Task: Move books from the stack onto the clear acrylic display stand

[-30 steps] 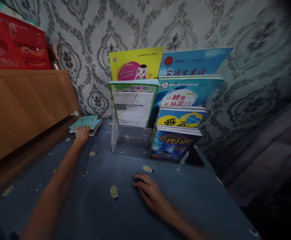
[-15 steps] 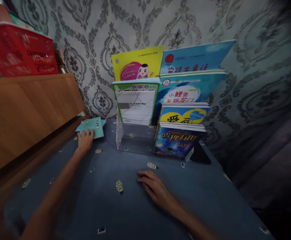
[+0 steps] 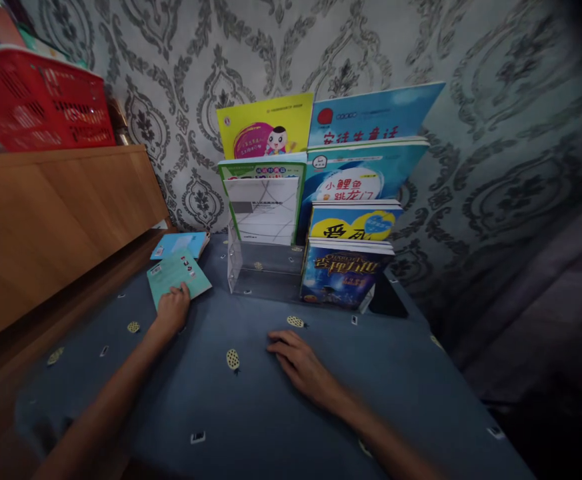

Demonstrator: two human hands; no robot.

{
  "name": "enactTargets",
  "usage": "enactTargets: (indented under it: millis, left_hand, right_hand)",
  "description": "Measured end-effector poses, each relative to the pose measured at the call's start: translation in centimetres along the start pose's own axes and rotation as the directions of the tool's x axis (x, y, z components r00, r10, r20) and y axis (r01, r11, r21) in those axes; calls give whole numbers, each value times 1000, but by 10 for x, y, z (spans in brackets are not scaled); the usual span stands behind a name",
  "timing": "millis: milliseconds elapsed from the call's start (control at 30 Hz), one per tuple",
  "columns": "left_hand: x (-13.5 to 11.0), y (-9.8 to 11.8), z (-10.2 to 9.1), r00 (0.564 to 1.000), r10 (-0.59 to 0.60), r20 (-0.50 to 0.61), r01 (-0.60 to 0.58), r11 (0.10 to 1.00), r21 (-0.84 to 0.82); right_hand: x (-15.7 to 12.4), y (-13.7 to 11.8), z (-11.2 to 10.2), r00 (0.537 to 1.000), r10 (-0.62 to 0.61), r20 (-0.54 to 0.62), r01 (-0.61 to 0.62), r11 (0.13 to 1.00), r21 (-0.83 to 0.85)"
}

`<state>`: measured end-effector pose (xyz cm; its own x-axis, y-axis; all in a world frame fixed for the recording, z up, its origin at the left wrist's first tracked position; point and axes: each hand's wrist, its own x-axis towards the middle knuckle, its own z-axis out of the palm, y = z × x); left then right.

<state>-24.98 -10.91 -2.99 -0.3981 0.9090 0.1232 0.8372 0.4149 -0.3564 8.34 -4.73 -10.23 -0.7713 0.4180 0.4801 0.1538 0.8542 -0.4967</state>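
Observation:
My left hand (image 3: 173, 309) is closed on the lower edge of a thin teal book (image 3: 173, 275), thumb on its cover and the other fingers mostly hidden. The book lies at an angle. Just behind it, a light blue book (image 3: 183, 245) lies flat on the cloth. My right hand (image 3: 298, 360) rests on the dark blue tablecloth (image 3: 251, 427), fingers loosely stretched out and holding nothing. Beyond it stands a clear acrylic rack (image 3: 265, 280). Its right side holds a dark blue book (image 3: 341, 273) in front of several others.
A white booklet (image 3: 265, 210) and a yellow book (image 3: 265, 123) stand in the rack's left side. At left, a wooden cabinet (image 3: 61, 220) carries a red basket (image 3: 51, 100). Patterned wallpaper (image 3: 191, 80) covers the wall behind.
My left hand has drawn the teal book off the light blue one and toward me, turning it. My right hand stays nearly in place. The view has shifted slightly.

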Motion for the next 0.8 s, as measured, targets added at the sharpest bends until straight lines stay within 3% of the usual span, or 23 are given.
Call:
enactTargets:
  millis: [167,233,300,367,467,533,600,800]
  left_hand:
    - [-57,22,-24,988,119,99,-118,993,-10]
    - [-73,30,-38,962,215,166,-211,977,-39]
    - [-78,31,-50,922,315,225,-298,949,-106]
    - [-70,23,-55,908,338,248,-294,935,-199]
    - [-42,-4,-46,943,229,241,-148,939,-310]
    - [-25,-22,-30,974,20,226,36,970,-242]
    - [-15,-35,-12,967,-105,233,159,961,-226]
    - [-22,-42,16,983,-58,177,98,968,-230]
  right_hand:
    - [1,-1,-1,1000,5,5,-5,1000,14]
    - [1,-2,-2,1000,-1,1,1,1000,12]
    - [2,-2,-2,1000,-11,-7,11,1000,13]
    - [3,-2,-2,1000,-20,-20,21,1000,20]
    - [2,-3,-2,1000,-12,-27,13,999,39]
    - [0,-3,-3,999,4,-34,-3,1000,31]
    - [-4,-2,-5,998,27,-53,-28,999,-22]
    - [-25,14,-24,981,169,-96,-185,961,-203]
